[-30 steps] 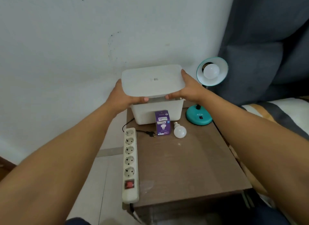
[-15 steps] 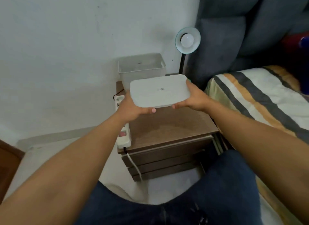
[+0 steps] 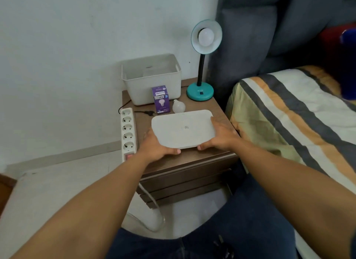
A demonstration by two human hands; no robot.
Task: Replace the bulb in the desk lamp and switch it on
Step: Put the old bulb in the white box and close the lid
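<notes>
A teal desk lamp (image 3: 200, 89) stands at the back right of the brown bedside table (image 3: 185, 162), with a white bulb (image 3: 206, 37) in its shade, unlit. A loose white bulb (image 3: 178, 106) lies beside a purple bulb box (image 3: 161, 99) in front of an open white storage box (image 3: 152, 79). My left hand (image 3: 156, 147) and my right hand (image 3: 221, 135) hold the white lid (image 3: 183, 130) by its two ends, low over the table's front.
A white power strip (image 3: 128, 133) with a red switch lies along the table's left edge, a black plug and cord next to it. A bed with a striped cover (image 3: 289, 120) is on the right, the wall behind. My legs are below the table front.
The lid has come off the storage box and moved toward me, down to the front of the table. The view has tilted downward and back.
</notes>
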